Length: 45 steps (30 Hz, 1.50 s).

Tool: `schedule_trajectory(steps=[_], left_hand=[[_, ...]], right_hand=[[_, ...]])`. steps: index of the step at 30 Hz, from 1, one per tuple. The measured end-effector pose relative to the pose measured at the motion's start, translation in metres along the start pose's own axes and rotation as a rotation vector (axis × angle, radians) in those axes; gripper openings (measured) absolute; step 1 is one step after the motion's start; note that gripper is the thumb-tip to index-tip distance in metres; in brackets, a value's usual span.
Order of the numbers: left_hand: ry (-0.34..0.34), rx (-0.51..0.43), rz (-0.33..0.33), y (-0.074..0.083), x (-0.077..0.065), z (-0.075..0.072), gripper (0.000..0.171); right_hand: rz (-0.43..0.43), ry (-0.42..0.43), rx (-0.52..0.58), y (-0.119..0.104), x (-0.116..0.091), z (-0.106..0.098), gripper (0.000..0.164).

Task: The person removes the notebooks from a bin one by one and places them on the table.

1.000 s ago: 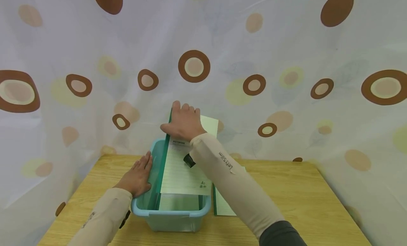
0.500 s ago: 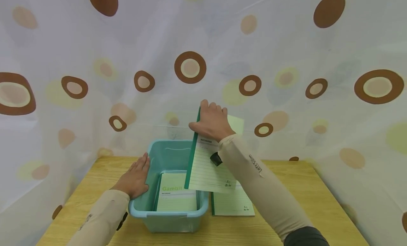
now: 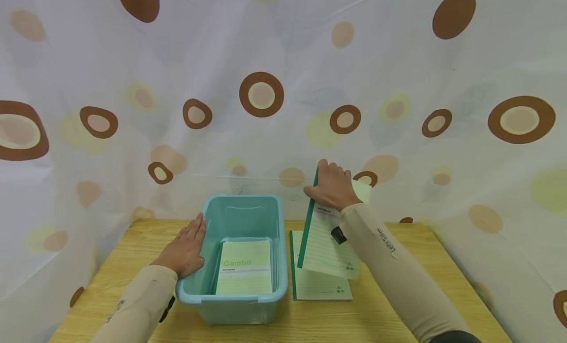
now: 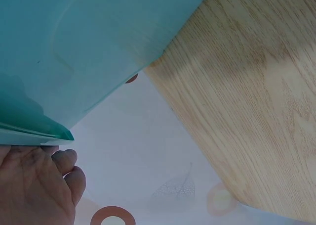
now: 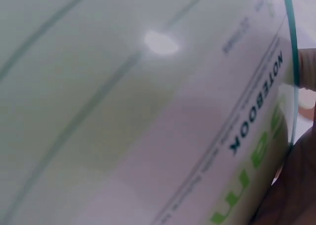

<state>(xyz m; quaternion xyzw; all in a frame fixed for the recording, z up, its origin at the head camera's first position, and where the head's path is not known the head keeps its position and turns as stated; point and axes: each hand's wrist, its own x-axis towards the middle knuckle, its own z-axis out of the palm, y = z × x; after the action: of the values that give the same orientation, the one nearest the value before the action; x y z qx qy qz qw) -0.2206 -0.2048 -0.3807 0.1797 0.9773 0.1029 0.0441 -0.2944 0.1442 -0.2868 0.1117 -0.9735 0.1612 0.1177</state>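
Note:
My right hand point(image 3: 332, 188) grips the top of a pale green notebook point(image 3: 325, 242) with a dark green spine, holding it tilted over another notebook point(image 3: 321, 288) that lies on the table. In the right wrist view the held notebook's cover point(image 5: 163, 111) fills most of the picture, its word NOTEBOOK readable. My left hand point(image 3: 183, 248) rests with straight fingers along the left rim of a light blue plastic bin point(image 3: 242, 311). Inside the bin lies a notebook point(image 3: 245, 271) marked Gambit. From the left wrist, the bin's wall point(image 4: 98, 42) shows above my fingers.
The wooden table point(image 3: 398, 269) carries the bin left of the middle, with the lying notebook just to its right. Behind the table hangs a pale curtain point(image 3: 283, 47) with brown and yellow spots, which also runs along both sides.
My right hand has carried the notebook from over the bin to the right, then lowered it above the lying notebook. The notebook in the bin has come into view. My left hand stays on the rim.

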Motion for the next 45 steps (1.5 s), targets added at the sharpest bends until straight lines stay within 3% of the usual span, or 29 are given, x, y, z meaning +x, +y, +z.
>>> schedule_trajectory(steps=[15,21,37,45], left_hand=[[-0.004,0.009,-0.009,-0.001,0.005,0.0,0.08],[0.001,0.009,0.0,-0.001,0.002,-0.001,0.079],[0.006,0.005,0.016,-0.003,-0.003,-0.002,0.078],[-0.002,0.006,0.012,-0.004,-0.002,-0.003,0.079]], right_hand=[[0.004,-0.011,-0.028,0.092,-0.015,0.05,0.033],[0.02,-0.042,-0.034,0.119,-0.024,0.068,0.033],[-0.008,-0.132,-0.045,0.166,-0.045,0.106,0.047],[0.002,-0.165,-0.014,0.176,-0.044,0.122,0.04]])
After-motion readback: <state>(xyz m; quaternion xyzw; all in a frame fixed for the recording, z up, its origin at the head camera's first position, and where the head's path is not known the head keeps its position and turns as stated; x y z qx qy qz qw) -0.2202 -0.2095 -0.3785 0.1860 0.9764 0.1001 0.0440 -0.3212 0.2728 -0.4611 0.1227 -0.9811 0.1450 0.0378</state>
